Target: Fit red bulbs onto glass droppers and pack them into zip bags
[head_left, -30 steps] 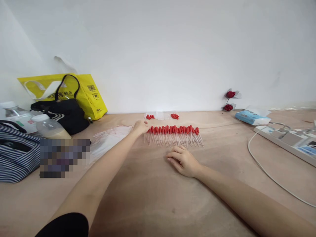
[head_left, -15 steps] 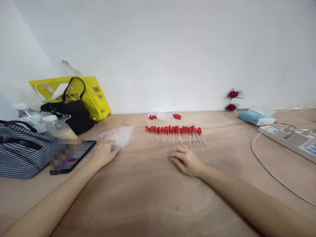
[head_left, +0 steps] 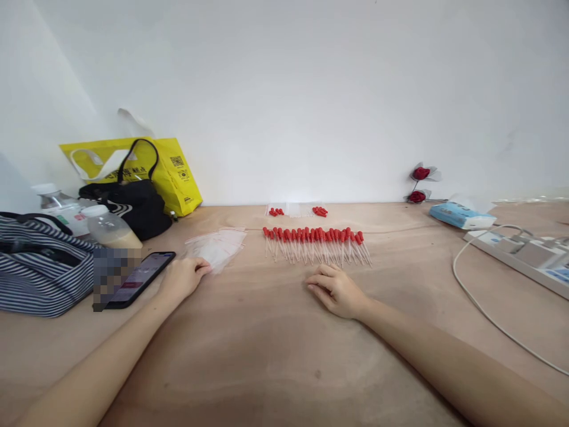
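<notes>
A fanned stack of clear zip bags (head_left: 222, 249) lies flat on the left-centre of the table. My left hand (head_left: 183, 277) is at the stack's near left edge, thumb and fingers pinched together on a zip bag. Droppers with red rubber bulbs (head_left: 313, 236) and thin clear tubes form a row at the centre, bulbs toward the wall. Just below the row rests my right hand (head_left: 338, 290), its fingers loosely curled together with nothing visible in them. Behind the row, a clear bag (head_left: 293, 209) with two groups of red bulbs (head_left: 319, 211) lies against the wall.
On the left are a phone (head_left: 142, 279), a striped bag (head_left: 40, 273), bottles (head_left: 111, 228), a black bag (head_left: 140, 207) and a yellow bag (head_left: 184, 184). At right, a tissue pack (head_left: 462, 215), a power strip (head_left: 489, 240) with a cable (head_left: 478, 311), and red artificial roses (head_left: 416, 196).
My left hand's fingers, spread over the zip bags before, have drawn back and closed at the stack's near edge. My right hand stays where it was. The view has shifted slightly.
</notes>
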### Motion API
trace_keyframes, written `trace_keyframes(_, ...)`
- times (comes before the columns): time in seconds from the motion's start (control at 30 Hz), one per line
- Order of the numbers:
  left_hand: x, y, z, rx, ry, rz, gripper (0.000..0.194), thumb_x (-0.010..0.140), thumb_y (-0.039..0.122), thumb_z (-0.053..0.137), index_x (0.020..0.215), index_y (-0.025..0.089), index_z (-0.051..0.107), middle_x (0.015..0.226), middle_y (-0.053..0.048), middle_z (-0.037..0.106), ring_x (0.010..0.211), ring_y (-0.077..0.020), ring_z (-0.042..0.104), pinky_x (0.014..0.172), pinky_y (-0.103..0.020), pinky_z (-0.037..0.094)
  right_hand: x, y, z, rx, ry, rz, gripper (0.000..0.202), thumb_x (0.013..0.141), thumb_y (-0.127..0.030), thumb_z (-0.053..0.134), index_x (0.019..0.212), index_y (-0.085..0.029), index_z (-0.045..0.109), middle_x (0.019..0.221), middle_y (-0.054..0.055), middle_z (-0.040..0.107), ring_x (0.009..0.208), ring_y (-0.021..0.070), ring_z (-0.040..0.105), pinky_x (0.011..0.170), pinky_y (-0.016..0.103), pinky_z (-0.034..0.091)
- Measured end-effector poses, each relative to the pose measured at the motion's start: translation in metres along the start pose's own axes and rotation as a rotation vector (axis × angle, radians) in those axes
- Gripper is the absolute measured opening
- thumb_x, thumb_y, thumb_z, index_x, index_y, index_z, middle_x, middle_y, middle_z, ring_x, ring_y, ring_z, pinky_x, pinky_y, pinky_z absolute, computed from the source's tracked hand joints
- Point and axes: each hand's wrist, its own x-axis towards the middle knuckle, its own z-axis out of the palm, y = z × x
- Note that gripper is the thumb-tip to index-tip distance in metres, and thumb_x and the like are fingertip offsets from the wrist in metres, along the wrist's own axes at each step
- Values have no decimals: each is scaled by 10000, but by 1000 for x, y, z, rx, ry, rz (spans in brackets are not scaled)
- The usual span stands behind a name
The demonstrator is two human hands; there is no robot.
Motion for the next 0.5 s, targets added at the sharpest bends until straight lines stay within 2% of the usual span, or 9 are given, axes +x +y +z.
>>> trace_keyframes(0.2, 5, -12, -3, -109, 7, -48, 296, 715, 455, 523, 760, 201, 668, 838, -62, 677, 829, -270, 598, 666, -298, 418, 0, -1, -1, -4, -5, 1, 184, 838, -201, 423, 909, -172, 591, 799, 50, 575, 733, 140, 512, 694, 297, 393)
trace_keyframes(0.3, 9, -23, 2, -265, -5, -34, 261, 671, 426, 579, 740, 190, 666, 827, -15, 684, 852, -234, 594, 722, -267, 416, 0, -1, -1, 2, -4, 0, 181, 836, -198, 425, 906, -174, 591, 798, 49, 574, 736, 139, 513, 688, 291, 393)
trace_keyframes(0.4, 10, -32, 5, -386, -36, 9, 241, 641, 414, 600, 722, 196, 662, 848, -13, 688, 887, -232, 590, 786, -279, 414, 0, -1, -1, 5, -6, 1, 180, 836, -200, 426, 904, -177, 591, 794, 48, 574, 729, 136, 516, 685, 288, 393)
trace_keyframes(0.5, 8, -29, 1, -397, 33, -1, 171, 652, 351, 587, 684, 188, 632, 834, -39, 682, 893, -265, 587, 826, -333, 404, 0, -1, 0, 9, -5, 2, 180, 834, -198, 428, 903, -180, 594, 799, 47, 579, 727, 136, 521, 692, 294, 391)
